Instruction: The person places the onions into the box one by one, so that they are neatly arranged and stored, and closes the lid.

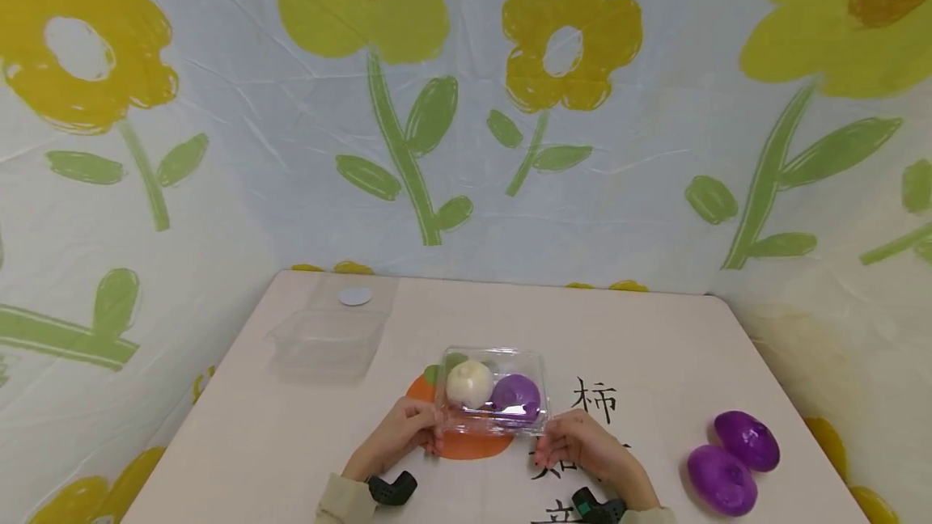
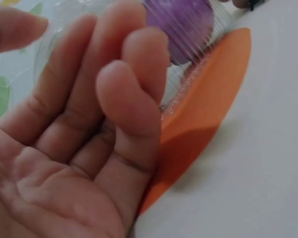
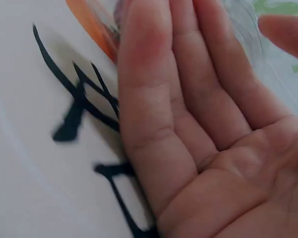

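A clear plastic box [image 1: 491, 428] holds a cream-white onion [image 1: 469, 385] and a glossy purple onion [image 1: 516, 396] side by side. My left hand [image 1: 396, 433] grips its near left corner, thumb on one side and fingers on the other. At the near right corner my right hand [image 1: 582, 441] holds the box the same way. The left wrist view shows the purple onion [image 2: 181, 29] through the ribbed plastic beyond bent fingers [image 2: 131, 99]. In the right wrist view the fingers [image 3: 146, 89] lie fairly straight and hide most of the box.
Another clear plastic container [image 1: 331, 342] stands lid-up at the back left, a round white sticker [image 1: 355, 296] on its lid. Two purple onions [image 1: 722, 479] lie together at the right. The pale tabletop [image 1: 626, 330] bears an orange persimmon print [image 1: 473, 447] and black characters; flowered cloth hangs behind.
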`<action>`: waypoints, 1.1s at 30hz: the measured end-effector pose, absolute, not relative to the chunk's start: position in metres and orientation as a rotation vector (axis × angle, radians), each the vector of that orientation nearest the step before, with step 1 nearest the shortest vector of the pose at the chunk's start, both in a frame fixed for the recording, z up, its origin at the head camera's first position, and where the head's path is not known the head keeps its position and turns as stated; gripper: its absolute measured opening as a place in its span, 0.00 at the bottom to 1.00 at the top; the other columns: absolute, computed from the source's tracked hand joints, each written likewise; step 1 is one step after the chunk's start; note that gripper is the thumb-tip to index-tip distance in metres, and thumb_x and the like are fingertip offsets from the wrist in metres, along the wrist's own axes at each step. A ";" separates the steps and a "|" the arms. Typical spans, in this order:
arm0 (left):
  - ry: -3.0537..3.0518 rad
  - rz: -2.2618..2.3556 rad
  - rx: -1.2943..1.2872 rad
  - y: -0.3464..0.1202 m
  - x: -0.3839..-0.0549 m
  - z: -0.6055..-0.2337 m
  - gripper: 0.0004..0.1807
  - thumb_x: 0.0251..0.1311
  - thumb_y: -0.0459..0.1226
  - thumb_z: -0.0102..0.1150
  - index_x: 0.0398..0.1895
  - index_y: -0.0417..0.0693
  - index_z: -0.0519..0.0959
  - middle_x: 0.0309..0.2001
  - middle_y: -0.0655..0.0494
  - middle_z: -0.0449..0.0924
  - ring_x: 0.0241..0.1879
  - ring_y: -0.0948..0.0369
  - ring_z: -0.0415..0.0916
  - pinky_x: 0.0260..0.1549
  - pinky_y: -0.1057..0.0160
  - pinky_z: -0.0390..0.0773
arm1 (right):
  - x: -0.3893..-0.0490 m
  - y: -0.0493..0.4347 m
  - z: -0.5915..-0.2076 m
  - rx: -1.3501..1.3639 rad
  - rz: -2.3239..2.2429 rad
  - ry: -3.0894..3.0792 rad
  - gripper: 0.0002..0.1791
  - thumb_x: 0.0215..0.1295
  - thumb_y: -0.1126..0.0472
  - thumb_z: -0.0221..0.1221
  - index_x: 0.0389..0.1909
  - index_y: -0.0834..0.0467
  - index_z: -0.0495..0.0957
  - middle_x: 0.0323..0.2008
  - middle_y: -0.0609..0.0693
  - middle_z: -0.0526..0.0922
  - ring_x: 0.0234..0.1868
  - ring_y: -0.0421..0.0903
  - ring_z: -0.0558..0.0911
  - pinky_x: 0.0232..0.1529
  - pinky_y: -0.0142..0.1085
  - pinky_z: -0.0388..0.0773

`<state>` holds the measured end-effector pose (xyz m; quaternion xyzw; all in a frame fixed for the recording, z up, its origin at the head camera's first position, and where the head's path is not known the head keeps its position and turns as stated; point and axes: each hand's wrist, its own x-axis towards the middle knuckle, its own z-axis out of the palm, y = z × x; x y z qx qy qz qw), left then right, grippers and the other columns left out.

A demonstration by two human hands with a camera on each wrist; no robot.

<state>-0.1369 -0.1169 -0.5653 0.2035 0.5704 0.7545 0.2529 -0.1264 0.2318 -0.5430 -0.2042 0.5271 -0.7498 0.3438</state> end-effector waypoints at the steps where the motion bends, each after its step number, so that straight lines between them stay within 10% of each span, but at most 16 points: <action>1: 1.557 2.052 0.549 -0.117 -0.138 -0.565 0.22 0.71 0.32 0.47 0.31 0.11 0.65 0.24 0.57 0.81 0.24 0.63 0.79 0.25 0.69 0.80 | -0.127 0.234 -0.540 -0.514 -1.931 1.410 0.23 0.77 0.67 0.38 0.38 0.65 0.84 0.35 0.53 0.88 0.36 0.44 0.87 0.41 0.36 0.85; 9: 2.011 2.050 0.344 -0.112 -0.143 -0.552 0.21 0.71 0.37 0.53 0.25 0.26 0.73 0.18 0.54 0.78 0.17 0.64 0.72 0.19 0.71 0.75 | -0.122 0.243 -0.513 -0.225 -1.768 2.059 0.19 0.75 0.57 0.52 0.47 0.72 0.75 0.34 0.58 0.84 0.33 0.48 0.83 0.36 0.39 0.85; 14: 2.436 2.048 0.324 -0.109 -0.139 -0.543 0.07 0.63 0.34 0.64 0.40 0.40 0.79 0.33 0.49 0.80 0.28 0.59 0.74 0.25 0.67 0.76 | -0.112 0.231 -0.506 -0.151 -1.662 2.497 0.33 0.66 0.57 0.64 0.67 0.63 0.63 0.58 0.64 0.76 0.54 0.60 0.79 0.50 0.51 0.81; 17: 2.564 1.928 0.385 -0.106 -0.134 -0.540 0.29 0.58 0.38 0.70 0.62 0.45 0.73 0.56 0.47 0.77 0.50 0.52 0.76 0.45 0.57 0.80 | -0.108 0.222 -0.507 -0.283 -1.614 2.631 0.49 0.59 0.55 0.70 0.76 0.56 0.51 0.73 0.63 0.58 0.69 0.66 0.64 0.61 0.62 0.69; 20: 2.514 1.856 0.478 -0.101 -0.130 -0.539 0.49 0.55 0.42 0.73 0.76 0.45 0.56 0.75 0.45 0.55 0.72 0.44 0.56 0.65 0.40 0.64 | -0.105 0.214 -0.512 -0.460 -1.588 2.682 0.60 0.55 0.54 0.73 0.79 0.50 0.41 0.78 0.61 0.43 0.74 0.69 0.49 0.65 0.68 0.58; 24: 2.408 1.819 0.553 -0.095 -0.128 -0.540 0.60 0.51 0.43 0.76 0.80 0.48 0.44 0.80 0.47 0.36 0.77 0.44 0.36 0.69 0.33 0.45 | -0.105 0.203 -0.518 -0.566 -1.597 2.638 0.65 0.54 0.55 0.73 0.80 0.49 0.34 0.78 0.63 0.33 0.75 0.70 0.38 0.65 0.72 0.45; 33: 2.348 1.864 0.521 -0.090 -0.129 -0.556 0.62 0.52 0.43 0.76 0.81 0.57 0.41 0.80 0.51 0.39 0.77 0.45 0.32 0.69 0.34 0.41 | -0.105 0.189 -0.533 -0.553 -1.570 2.549 0.59 0.65 0.55 0.65 0.78 0.62 0.29 0.77 0.67 0.36 0.76 0.65 0.43 0.69 0.35 0.40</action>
